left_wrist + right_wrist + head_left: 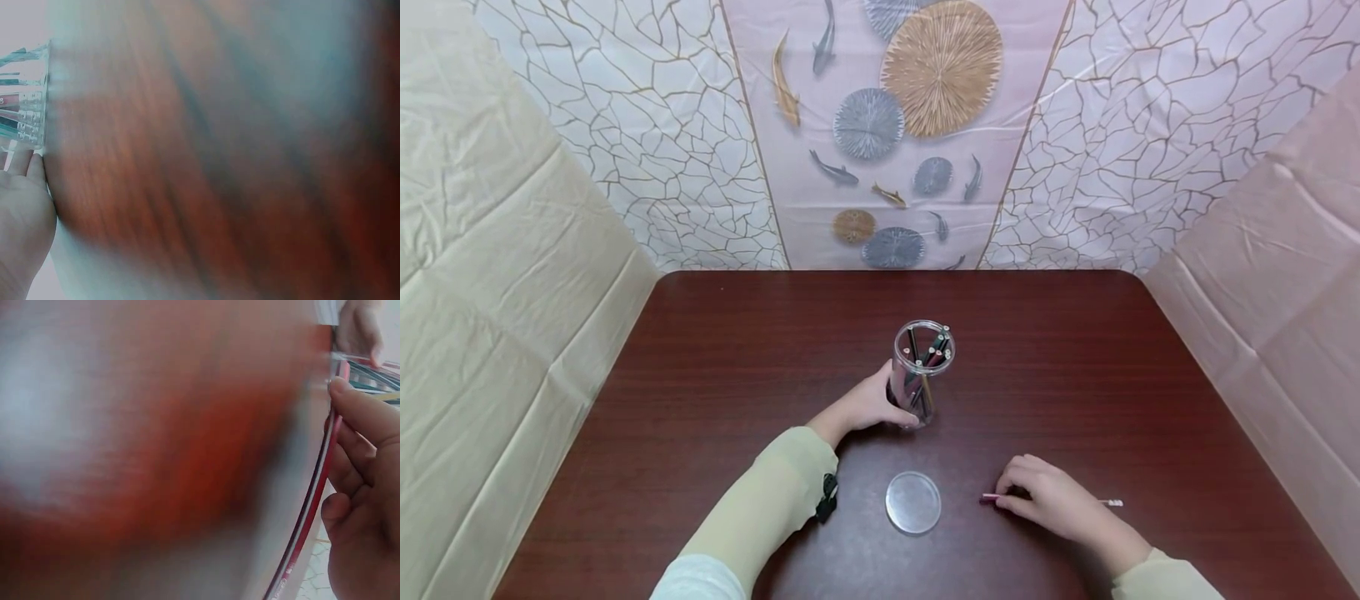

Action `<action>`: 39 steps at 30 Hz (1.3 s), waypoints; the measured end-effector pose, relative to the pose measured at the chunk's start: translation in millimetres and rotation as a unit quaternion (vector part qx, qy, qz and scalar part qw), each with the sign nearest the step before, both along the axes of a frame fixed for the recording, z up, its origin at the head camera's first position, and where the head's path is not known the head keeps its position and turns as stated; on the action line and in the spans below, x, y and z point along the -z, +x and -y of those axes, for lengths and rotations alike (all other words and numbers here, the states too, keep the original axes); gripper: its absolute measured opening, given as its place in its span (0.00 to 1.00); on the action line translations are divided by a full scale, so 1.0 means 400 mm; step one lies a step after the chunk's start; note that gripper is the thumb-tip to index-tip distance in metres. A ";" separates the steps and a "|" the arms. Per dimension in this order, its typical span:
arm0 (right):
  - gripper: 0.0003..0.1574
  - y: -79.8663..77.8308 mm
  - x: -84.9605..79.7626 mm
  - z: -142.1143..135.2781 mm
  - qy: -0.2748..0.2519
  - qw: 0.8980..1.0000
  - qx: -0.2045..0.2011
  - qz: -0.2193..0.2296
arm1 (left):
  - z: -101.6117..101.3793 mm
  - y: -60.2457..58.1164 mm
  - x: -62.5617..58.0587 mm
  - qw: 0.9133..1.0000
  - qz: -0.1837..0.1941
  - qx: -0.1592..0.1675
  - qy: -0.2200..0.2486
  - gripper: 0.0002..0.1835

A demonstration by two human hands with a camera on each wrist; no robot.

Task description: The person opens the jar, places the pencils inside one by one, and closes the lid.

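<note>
A clear cylindrical jar (901, 385) stands on the table with several pencils (934, 354) upright or leaning inside it. My left hand (874, 402) grips the jar low on its left side, the thumb across the front. In the left wrist view only part of that hand (25, 206) and the jar's base end (34, 106) show at the left edge. To the right and nearer, my right hand (1052, 496) pinches a red pencil (312, 481) between thumb and fingers. In the head view one pencil end (989, 497) sticks out left of the fingers, low over the table.
A round clear lid (913, 502) lies flat on the dark red-brown table (737, 350), between the two hands and in front of the jar. Patterned cloth (655, 125) hangs behind the table, and pale cloth (497, 292) borders both sides.
</note>
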State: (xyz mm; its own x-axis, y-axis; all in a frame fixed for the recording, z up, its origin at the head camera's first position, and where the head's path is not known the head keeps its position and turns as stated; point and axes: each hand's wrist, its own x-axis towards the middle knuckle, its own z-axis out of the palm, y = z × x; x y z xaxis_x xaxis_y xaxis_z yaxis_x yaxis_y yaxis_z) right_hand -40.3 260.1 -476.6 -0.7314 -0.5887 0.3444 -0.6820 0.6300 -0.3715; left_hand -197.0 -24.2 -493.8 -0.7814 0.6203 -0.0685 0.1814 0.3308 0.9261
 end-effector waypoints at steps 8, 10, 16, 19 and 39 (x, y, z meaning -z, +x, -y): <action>0.17 -0.027 -0.039 0.004 -0.046 0.997 0.046 -0.046 | -0.001 0.002 -0.002 1.000 0.005 -0.001 -0.001 0.46; 0.17 -0.032 -0.047 0.004 -0.060 0.995 0.048 -0.056 | 0.000 0.003 -0.004 1.000 0.005 -0.002 -0.002 0.46; 0.20 -0.045 -0.083 0.006 -0.093 0.991 0.075 -0.057 | 0.000 0.003 -0.009 1.000 0.009 -0.004 -0.006 0.46; 0.22 -0.053 -0.107 0.008 -0.105 0.988 0.090 -0.072 | 0.001 0.003 -0.009 1.000 0.009 -0.005 -0.010 0.47; 0.10 -0.084 -0.249 0.010 -0.453 0.868 0.202 -0.029 | 0.000 0.000 -0.002 1.000 -0.001 -0.006 -0.017 0.49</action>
State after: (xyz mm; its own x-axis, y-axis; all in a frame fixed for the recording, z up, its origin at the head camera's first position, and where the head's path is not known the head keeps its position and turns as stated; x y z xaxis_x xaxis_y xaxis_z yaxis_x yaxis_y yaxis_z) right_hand -74.0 256.1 -377.2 -0.7813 0.2428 0.5750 -0.5074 0.2894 -0.8117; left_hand -196.9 -24.0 -492.9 -0.7893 0.6075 -0.0890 0.1780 0.3651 0.9138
